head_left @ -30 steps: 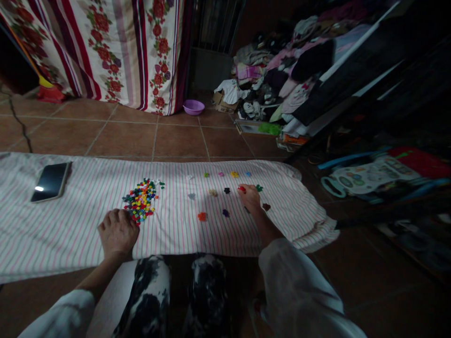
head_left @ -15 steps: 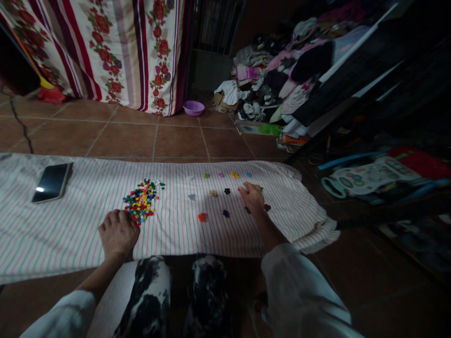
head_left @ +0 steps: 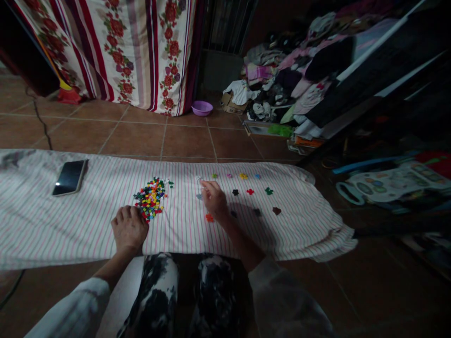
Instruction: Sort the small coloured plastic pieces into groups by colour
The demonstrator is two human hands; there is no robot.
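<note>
My left hand (head_left: 129,227) lies on the striped cloth, its fingers lying loosely at the near left edge of a pile of tiny multicoloured pieces (head_left: 151,199). Over the middle of the cloth is my right hand (head_left: 214,199), fingers pointing left, slightly apart, with nothing visible in them. Its fingertips are close to a white cluster (head_left: 199,178) and a grey cluster (head_left: 200,196). Around it lie small single-colour clusters: orange (head_left: 209,218), black (head_left: 235,192), red (head_left: 250,191), green (head_left: 268,191) and brown (head_left: 276,211). A yellow cluster (head_left: 243,176) sits in the far row.
A phone (head_left: 69,177) rests on the left part of the striped cloth (head_left: 95,220). Beyond it, on the tiled floor, are a purple basin (head_left: 202,108), a floral curtain (head_left: 141,56) and a heap of clothes (head_left: 282,80). A toy panel (head_left: 384,183) stands at the right.
My right hand has moved left from the red cluster to the white and grey ones, uncovering the red and green clusters. My left hand stays by the pile. The view has shifted slightly.
</note>
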